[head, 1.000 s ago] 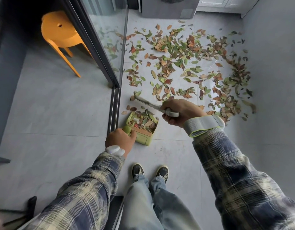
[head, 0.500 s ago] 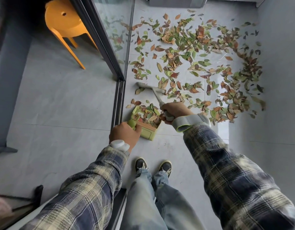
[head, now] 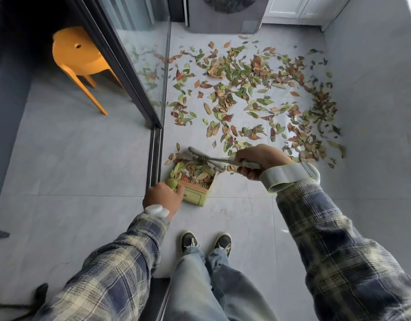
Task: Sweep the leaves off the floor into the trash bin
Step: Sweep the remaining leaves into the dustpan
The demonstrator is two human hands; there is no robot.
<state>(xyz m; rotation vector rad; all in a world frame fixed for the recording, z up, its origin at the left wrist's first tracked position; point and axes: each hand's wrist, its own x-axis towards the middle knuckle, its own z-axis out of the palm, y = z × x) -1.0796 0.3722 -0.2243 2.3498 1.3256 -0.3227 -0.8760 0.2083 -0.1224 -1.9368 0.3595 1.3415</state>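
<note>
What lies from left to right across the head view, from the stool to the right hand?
Orange stool → left hand → green dustpan, which that hand grips → right hand, gripping the brush.

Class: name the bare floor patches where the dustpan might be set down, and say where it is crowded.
Bare floor lies between the dustpan and the shoes, and left of the door track, in front of the orange stool. Crowded: leaves cover the tiles ahead of the dustpan, from the glass door almost to the right wall.
</note>
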